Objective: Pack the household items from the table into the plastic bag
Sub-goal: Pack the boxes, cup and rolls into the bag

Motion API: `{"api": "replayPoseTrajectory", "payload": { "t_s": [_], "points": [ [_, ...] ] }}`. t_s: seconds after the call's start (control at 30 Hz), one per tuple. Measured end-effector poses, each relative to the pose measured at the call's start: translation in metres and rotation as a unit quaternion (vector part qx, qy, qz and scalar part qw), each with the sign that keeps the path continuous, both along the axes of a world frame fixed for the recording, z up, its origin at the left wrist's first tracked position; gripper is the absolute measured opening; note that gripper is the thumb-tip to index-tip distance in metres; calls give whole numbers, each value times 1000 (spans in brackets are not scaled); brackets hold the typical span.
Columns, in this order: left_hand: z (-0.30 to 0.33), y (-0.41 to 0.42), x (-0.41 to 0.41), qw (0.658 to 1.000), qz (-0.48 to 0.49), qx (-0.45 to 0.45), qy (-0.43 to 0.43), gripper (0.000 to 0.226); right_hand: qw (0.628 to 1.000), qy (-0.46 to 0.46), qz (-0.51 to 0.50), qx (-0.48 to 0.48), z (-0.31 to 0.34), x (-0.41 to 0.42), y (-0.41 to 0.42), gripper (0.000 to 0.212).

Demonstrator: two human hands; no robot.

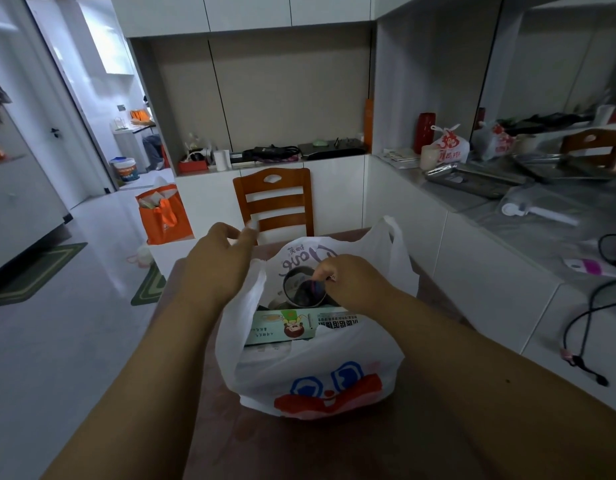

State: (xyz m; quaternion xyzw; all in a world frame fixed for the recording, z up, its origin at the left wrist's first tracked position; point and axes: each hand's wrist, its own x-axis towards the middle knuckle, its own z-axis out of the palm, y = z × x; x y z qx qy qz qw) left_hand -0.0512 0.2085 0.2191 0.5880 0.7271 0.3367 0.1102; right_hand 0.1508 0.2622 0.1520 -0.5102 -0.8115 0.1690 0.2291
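Observation:
A white plastic bag with a red and blue clown face stands open on the brown table. Inside it lie a long green and white box and a round metal pot. My left hand pinches the bag's left handle and lifts it above the far left rim. My right hand reaches into the bag's mouth, fingers closed on a small dark item over the pot. What that item is cannot be made out.
A wooden chair stands at the table's far side. An orange shopping bag sits on the floor to the left. The grey counter on the right holds metal trays, bags and black cables.

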Motion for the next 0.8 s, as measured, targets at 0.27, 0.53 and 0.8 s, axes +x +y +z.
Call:
{"api": "replayPoseTrajectory", "payload": {
  "t_s": [0.27,0.53,0.8],
  "points": [
    [-3,0,11,995,-69,-25,62,50,1000,10,1,2,0,-1,0,27],
    [-12,26,-9,990,-29,72,-121,15,999,51,-12,9,8,-1,-2,26],
    [-20,19,-9,993,-43,70,-82,35,999,36,-20,-2,0,-1,-1,25]
  ]
}}
